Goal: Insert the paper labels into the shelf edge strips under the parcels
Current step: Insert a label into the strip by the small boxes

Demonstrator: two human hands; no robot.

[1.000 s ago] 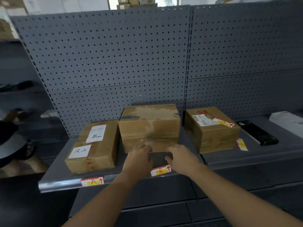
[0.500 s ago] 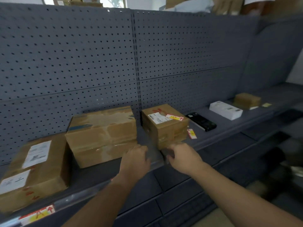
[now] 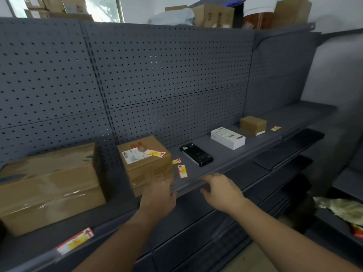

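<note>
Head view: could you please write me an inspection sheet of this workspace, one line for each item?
Surface: grey shelf with a strip along its front edge.
Job's things: inserted label in the strip under the big box; top label on the middle box; loose labels beside it; far label by the small box.
Clutter: black device, white box.
Hands: left hand and right hand at the strip; fingers' grip unclear.
Cables: nothing seen.
Surroundings: pegboard; cartons on top.
</note>
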